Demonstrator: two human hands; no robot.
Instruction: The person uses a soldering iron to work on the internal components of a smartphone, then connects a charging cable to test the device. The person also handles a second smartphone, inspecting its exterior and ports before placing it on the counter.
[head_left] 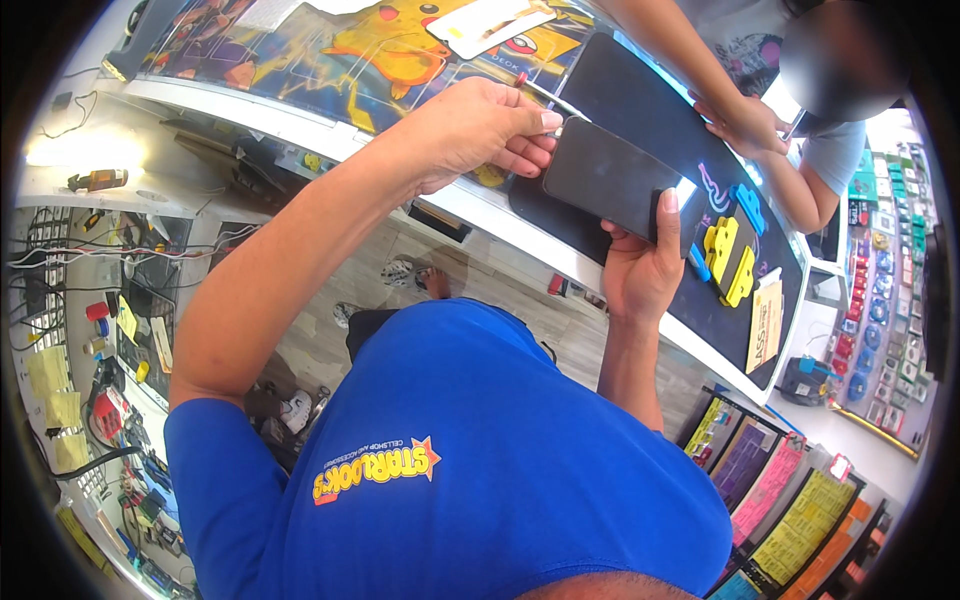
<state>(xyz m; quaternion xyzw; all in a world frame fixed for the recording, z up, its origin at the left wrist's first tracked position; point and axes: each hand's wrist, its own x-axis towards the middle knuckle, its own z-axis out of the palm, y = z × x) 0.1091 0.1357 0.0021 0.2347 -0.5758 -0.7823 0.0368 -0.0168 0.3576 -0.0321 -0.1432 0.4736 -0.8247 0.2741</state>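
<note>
My right hand (645,270) grips a smartphone (615,182) with a dark face by its lower right end, the thumb laid along its edge. The phone is tilted above a black mat (625,95). At its upper left corner is my left hand (485,130), with thumb and forefinger pinched together and the other fingers curled. Something small and pale shows at the pinch, too small to name. Just beyond these fingertips is a slim metal rod with a red end (521,79), like a small screwdriver; its far end runs behind the phone.
Yellow clamps (735,262), blue clamps (748,208) and a tan card (764,328) lie on the mat. A colourful cartoon mat (370,60) covers the counter's left. Across the counter are another person's hands (750,128). Cables and tools crowd a left-hand shelf (135,400); packaged goods hang at right.
</note>
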